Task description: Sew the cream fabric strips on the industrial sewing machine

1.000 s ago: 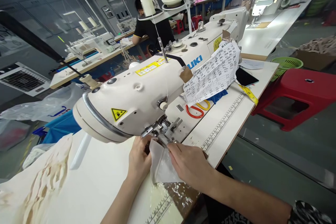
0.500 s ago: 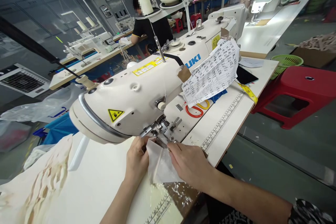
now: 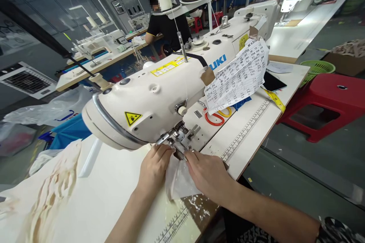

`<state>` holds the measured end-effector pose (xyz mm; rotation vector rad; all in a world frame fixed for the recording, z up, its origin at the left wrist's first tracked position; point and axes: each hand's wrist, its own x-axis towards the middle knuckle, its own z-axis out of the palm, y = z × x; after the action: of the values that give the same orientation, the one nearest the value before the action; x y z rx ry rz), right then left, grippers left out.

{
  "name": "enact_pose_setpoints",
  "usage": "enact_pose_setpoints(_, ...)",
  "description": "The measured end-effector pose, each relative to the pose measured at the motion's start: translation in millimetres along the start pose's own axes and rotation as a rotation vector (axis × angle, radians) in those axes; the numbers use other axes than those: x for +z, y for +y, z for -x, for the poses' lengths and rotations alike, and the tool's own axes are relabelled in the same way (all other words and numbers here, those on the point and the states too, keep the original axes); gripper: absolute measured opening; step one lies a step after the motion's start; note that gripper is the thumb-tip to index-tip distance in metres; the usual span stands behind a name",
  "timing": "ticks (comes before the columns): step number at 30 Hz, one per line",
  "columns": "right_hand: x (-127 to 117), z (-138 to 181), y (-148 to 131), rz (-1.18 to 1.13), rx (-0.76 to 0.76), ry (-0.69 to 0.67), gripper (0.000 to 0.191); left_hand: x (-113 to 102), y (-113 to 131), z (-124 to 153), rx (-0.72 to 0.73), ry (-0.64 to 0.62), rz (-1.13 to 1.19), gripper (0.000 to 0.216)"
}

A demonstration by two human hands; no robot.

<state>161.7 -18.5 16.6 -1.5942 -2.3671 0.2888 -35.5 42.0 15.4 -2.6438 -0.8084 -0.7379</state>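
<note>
Fabric: small white piece, flat on table, held between both hands. Its far end sits under the presser foot, and its near end hangs toward the table edge. The long axis runs from the foot back toward the body.

Left hand: on the fabric's left edge, fingers curled forward with the tips just left of the foot. Can't tell whether it pinches the edge or only presses it.

Right hand: palm down, fingers apart and flat on the fabric's right side, nothing clamped. The index tip is just beside the foot. Key relation: the foot lies straight ahead of both sets of fingertips, away from the body, and the right index is marginally nearer.

Machine head overhangs both hands. Scissors are beyond the right hand, past the foot, partly under the paper sheet. Tape measure lies further right, well apart.

Containers: basket is off the table's far right corner, well apart from the right hand, and its contents aren't visible. Box behind it holds a heap of beige cloth. Cream cloth pile is on the table well left of the left hand.
</note>
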Motion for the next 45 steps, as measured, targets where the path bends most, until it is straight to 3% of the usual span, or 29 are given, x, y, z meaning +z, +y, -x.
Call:
enact_pose_setpoints(4, -3.4, 14.1, 0.2, -0.065, 0.035, 0.042, 0.026, -8.2, 2.3, -0.5, -0.054, -0.093, 0.091, 0.018)
enact_pose_setpoints(8, -12.3, 57.3, -0.3, -0.367, 0.004, 0.056, 0.02, -15.3, 12.1, 1.1, -0.098, -0.2, 0.073, 0.033)
enact_pose_setpoints(14, -13.3, 113.1, 13.5, -0.402, -0.021, 0.045, 0.03, -3.6, 40.9, 0.7, -0.257, -0.174, -0.039, 0.035)
enact_pose_setpoints(18, -10.9, 108.7, 25.9, -0.359, -0.103, 0.129, 0.036, 3.2, 52.1, 6.1, -0.312, -0.149, -0.047, 0.039)
enact_pose_setpoints(21, -10.5, 100.9, 27.3, -0.323, -0.16, 0.16, 0.037, 0.5, 49.4, 12.6, -0.257, -0.133, -0.016, 0.044)
enact_pose_setpoints(28, -10.3, 98.7, 26.1, -0.276, -0.173, 0.132, 0.037, -6.0, 40.0, 18.5, -0.214, -0.16, 0.041, 0.047)
enact_pose_setpoints(36, -15.7, 87.9, 24.8, -0.193, -0.169, 0.096, 0.032, 4.7, 52.8, 18.7, -0.301, -0.177, 0.0, 0.049)
enact_pose_setpoints(45, -20.0, 74.9, 23.8, -0.157, -0.159, 0.049, 0.028, -0.5, 53.6, 15.7, -0.359, -0.241, 0.045, 0.049)
